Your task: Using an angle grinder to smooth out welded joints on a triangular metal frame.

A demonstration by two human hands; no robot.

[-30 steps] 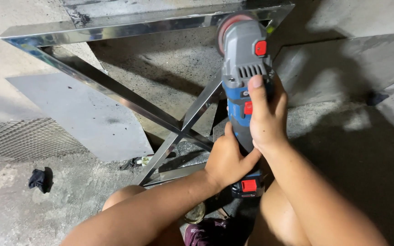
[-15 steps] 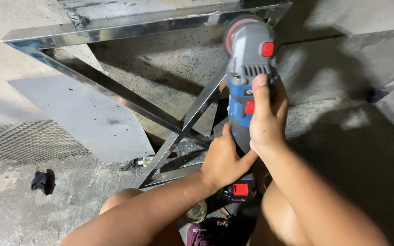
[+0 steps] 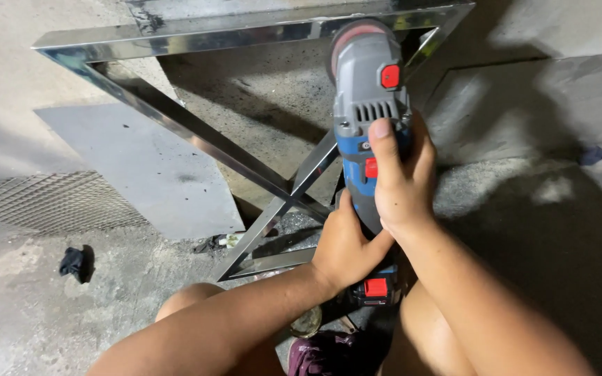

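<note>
A blue and grey cordless angle grinder (image 3: 367,90) with red buttons points away from me, its disc end near the top bar of a shiny steel frame (image 3: 196,35). My right hand (image 3: 398,177) wraps the grinder's body, index finger lying along its top. My left hand (image 3: 343,244) grips the rear of the handle, just above the red-tabbed battery (image 3: 376,289). The frame has crossed diagonal bars (image 3: 273,188) meeting below the tool.
The frame lies on a rough concrete floor. A flat grey sheet (image 3: 148,167) and a piece of expanded metal mesh (image 3: 43,202) lie to the left. A small black scrap (image 3: 72,263) sits on the floor at lower left. My knees are at the bottom.
The grinder and both hands have shifted slightly to the right and forward along the frame's top bar. Both grips are unchanged.
</note>
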